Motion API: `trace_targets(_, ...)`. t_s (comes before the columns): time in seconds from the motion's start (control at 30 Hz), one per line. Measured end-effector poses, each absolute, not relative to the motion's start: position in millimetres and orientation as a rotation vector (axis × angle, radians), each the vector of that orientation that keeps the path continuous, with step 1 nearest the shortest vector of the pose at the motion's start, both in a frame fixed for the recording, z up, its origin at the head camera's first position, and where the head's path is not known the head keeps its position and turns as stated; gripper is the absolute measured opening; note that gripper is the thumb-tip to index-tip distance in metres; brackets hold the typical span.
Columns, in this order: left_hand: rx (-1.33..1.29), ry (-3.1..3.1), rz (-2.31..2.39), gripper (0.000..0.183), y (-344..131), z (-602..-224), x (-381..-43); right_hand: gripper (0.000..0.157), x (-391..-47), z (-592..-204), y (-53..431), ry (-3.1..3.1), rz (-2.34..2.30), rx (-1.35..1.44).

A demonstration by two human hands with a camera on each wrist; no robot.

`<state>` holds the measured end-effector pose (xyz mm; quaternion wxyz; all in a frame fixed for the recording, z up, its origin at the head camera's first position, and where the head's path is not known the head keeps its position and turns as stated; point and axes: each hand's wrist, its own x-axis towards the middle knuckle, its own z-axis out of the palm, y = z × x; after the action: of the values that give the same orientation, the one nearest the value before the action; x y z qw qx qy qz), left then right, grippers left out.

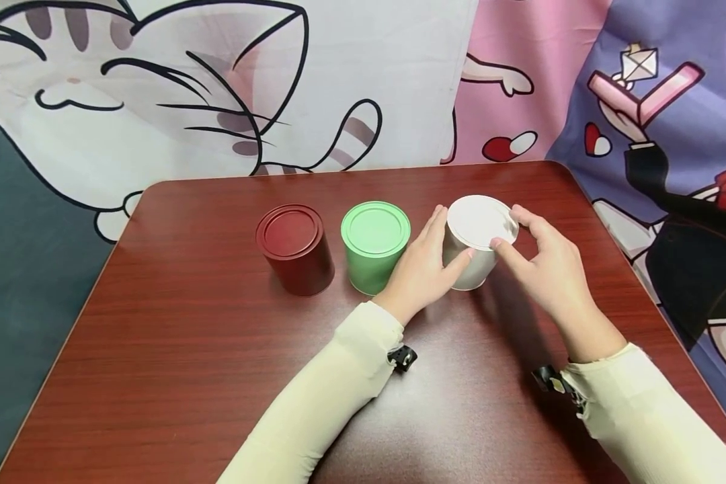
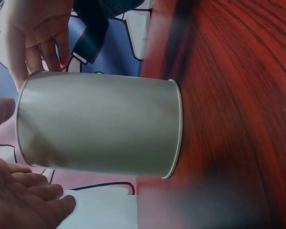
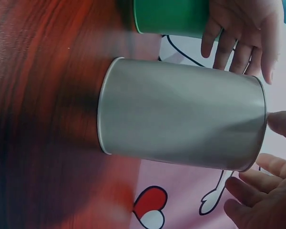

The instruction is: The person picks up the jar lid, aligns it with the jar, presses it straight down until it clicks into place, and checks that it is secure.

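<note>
A white can with a flat lid stands upright on the table, third in a row of cans. My left hand is along its left side, fingers fairly straight, thumb in front; the left wrist view shows a gap between most of its fingers and the can's wall. On the other side is my right hand, its thumb and fingers spread about the lid's rim. The right wrist view has that thumb at the rim. Just left of my left hand, partly hidden by it, stands a green can.
A dark red can stands left of the green one. All three are on a reddish-brown wooden table with rounded far corners. Printed cloths hang behind it and to its right.
</note>
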<state>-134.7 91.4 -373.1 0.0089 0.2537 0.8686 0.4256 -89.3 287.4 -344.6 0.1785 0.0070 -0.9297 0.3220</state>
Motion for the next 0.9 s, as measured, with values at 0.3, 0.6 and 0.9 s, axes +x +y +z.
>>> trace_targets(0.3, 0.797, 2.688, 1.247, 0.080, 77, -373, -124, 0.061, -77, -353, 288, -2.672, 0.891, 0.106)
trace_targets(0.6, 0.935, 2.702, 1.105, 0.081, 60, -377, -107, 0.076, -58, -358, 280, -2.693, 0.856, 0.263)
trace_targets(0.9, 0.995, 2.717, 0.929, 0.081, 41, -371, -90, 0.079, -39, -366, 272, -2.740, 0.733, 0.356)
